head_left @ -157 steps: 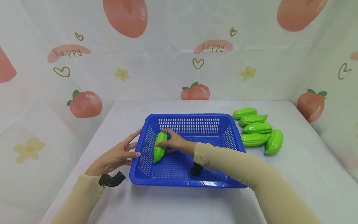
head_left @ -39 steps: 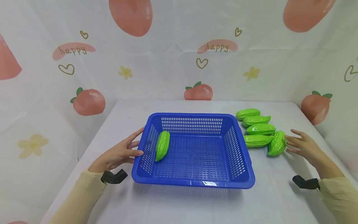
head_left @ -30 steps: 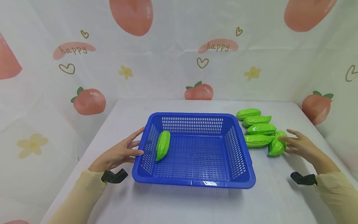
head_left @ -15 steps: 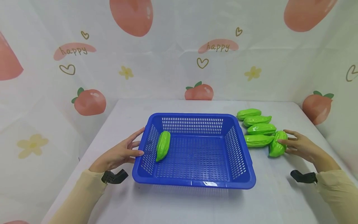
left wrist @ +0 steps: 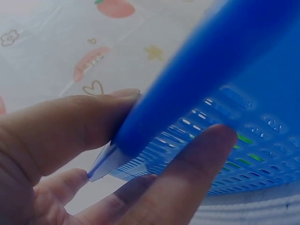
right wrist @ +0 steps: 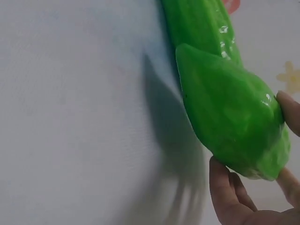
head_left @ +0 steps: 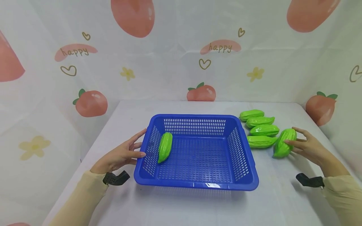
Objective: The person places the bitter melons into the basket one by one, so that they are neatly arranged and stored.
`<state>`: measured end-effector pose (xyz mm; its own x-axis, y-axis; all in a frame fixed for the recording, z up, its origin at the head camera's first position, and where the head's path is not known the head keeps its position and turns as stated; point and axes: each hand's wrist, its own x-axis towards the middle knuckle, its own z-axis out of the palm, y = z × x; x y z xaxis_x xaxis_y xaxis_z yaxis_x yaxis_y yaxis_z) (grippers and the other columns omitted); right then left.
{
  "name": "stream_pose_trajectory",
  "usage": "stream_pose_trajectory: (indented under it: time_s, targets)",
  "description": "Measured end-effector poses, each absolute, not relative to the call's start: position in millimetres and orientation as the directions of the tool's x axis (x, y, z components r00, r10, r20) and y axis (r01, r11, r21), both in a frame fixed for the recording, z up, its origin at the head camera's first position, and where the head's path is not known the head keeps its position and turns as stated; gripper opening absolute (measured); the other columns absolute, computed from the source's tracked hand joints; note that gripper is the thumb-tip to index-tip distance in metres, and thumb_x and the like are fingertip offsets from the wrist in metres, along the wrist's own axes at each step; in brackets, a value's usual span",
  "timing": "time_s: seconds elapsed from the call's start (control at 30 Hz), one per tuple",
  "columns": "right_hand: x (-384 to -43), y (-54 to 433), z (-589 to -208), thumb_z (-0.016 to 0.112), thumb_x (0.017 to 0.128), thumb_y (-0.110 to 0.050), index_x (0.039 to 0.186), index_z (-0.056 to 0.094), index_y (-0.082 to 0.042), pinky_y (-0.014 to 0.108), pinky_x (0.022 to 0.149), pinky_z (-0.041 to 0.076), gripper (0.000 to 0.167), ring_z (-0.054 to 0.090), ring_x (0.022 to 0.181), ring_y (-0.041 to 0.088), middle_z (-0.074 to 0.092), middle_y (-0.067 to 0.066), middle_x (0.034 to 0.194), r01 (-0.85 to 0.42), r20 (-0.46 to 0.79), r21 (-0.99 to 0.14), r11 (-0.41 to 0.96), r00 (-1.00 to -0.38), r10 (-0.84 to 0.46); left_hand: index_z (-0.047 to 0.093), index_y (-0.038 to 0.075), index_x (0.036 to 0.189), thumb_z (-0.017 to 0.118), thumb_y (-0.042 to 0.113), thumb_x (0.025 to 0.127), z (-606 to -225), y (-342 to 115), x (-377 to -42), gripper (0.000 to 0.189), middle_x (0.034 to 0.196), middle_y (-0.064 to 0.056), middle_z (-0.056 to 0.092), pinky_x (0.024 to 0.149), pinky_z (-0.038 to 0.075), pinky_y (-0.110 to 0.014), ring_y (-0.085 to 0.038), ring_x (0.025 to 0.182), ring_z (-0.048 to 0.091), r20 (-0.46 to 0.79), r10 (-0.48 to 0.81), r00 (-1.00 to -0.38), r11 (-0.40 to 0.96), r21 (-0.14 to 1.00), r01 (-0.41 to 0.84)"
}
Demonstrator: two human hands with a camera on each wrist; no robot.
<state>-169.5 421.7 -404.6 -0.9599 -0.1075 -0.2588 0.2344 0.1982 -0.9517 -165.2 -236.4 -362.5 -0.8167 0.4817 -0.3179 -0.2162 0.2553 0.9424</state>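
My right hand (head_left: 306, 146) grips a glossy green, ridged bitter melon (head_left: 286, 142) between thumb and fingers. In the right wrist view that bitter melon (right wrist: 234, 112) points its narrow tip away from the palm, and its shadow falls apart from it on the table. My left hand (head_left: 120, 157) is at the left side of a blue perforated basket (head_left: 195, 185), fairly straight fingers touching its rim. The left wrist view has a finger (left wrist: 187, 173) against the slotted wall (left wrist: 267, 131). Inside the basket, one bitter melon (head_left: 165, 147) lies along the left wall.
Several more bitter melons (head_left: 261, 142) lie in a column on the white table (head_left: 195, 207), right of the basket; the nearest is close to the basket's right rim. A printed cloth (head_left: 164, 62) stands behind the table.
My right hand left the basket, reached the outermost right bitter melon, gripped it and drew it slightly up and right, away from the others. My left hand has stayed at the rim.
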Motion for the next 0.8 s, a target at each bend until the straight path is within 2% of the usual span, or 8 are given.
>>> stream_pose_trajectory:
  time_s: [0.07,0.17,0.23,0.37,0.43,0.67,0.8]
  targets:
    - [-169,422,-403,0.058,0.095,-0.005,0.156,-0.003,-0.024,0.012,0.073,0.052,0.089,0.058,0.089,-0.009,0.024,0.029,0.131,0.188,-0.204,-0.971,0.145,-0.973,-0.104,0.000,0.035,0.156,0.067,0.014,0.090,-363,-236,-165,0.096,0.157,-0.023,0.024,0.088,0.054,-0.053,-0.038,0.115,0.061,-0.318,0.484,-0.815,0.255,0.942,-0.216]
    - [-169,421,-397,0.058,0.094,-0.002,0.156,0.001,-0.026,0.011,0.073,0.051,0.087,0.058,0.091,-0.008,0.033,0.007,0.121,0.126,-0.134,-0.988,0.091,-0.986,-0.096,0.000,0.037,0.155,0.067,0.014,0.090,-364,-236,-165,0.096,0.157,-0.022,0.025,0.089,0.053,-0.052,-0.037,0.115,0.061,-0.322,0.479,-0.816,0.260,0.941,-0.218]
    - [-170,418,-391,0.058,0.094,0.001,0.154,0.007,-0.026,0.010,0.074,0.051,0.084,0.059,0.091,-0.007,0.038,0.000,0.116,0.082,-0.086,-0.995,0.048,-0.992,-0.090,0.001,0.038,0.155,0.067,0.014,0.090,-364,-236,-166,0.096,0.157,-0.021,0.026,0.089,0.053,-0.053,-0.037,0.115,0.061,-0.326,0.478,-0.815,0.255,0.940,-0.227]
    - [-173,406,-372,0.059,0.091,0.005,0.146,0.021,-0.029,0.011,0.074,0.052,0.074,0.060,0.090,-0.005,0.036,0.006,0.116,0.026,-0.027,-1.000,0.016,-0.999,-0.047,0.002,0.038,0.155,0.067,0.013,0.090,-364,-237,-166,0.095,0.156,-0.021,0.027,0.089,0.054,-0.053,-0.037,0.114,0.062,-0.331,0.482,-0.811,0.238,0.941,-0.242]
    - [-175,399,-362,0.059,0.090,0.007,0.145,0.024,-0.030,0.012,0.075,0.053,0.076,0.061,0.090,-0.003,0.031,0.011,0.117,0.019,-0.018,-1.000,-0.022,-1.000,-0.024,0.001,0.037,0.155,0.066,0.012,0.091,-365,-237,-166,0.095,0.156,-0.022,0.027,0.088,0.054,-0.053,-0.037,0.113,0.062,-0.326,0.492,-0.807,0.230,0.943,-0.241]
    - [-179,371,-324,0.060,0.088,0.010,0.153,0.017,-0.027,0.018,0.070,0.057,0.085,0.061,0.091,0.001,0.034,-0.001,0.119,-0.046,0.044,-0.991,-0.124,-0.999,0.020,0.002,0.037,0.155,0.066,0.011,0.091,-365,-237,-166,0.094,0.156,-0.023,0.026,0.088,0.054,-0.054,-0.038,0.114,0.062,-0.321,0.496,-0.807,0.226,0.945,-0.237]
    - [-182,357,-300,0.058,0.087,0.014,0.153,0.018,-0.028,0.020,0.070,0.058,0.088,0.063,0.092,0.004,0.038,-0.001,0.121,-0.106,0.101,-0.974,-0.198,-0.994,0.032,0.001,0.036,0.155,0.066,0.011,0.091,-363,-236,-165,0.095,0.156,-0.023,0.025,0.088,0.053,-0.054,-0.038,0.115,0.061,-0.321,0.492,-0.809,0.234,0.944,-0.233]
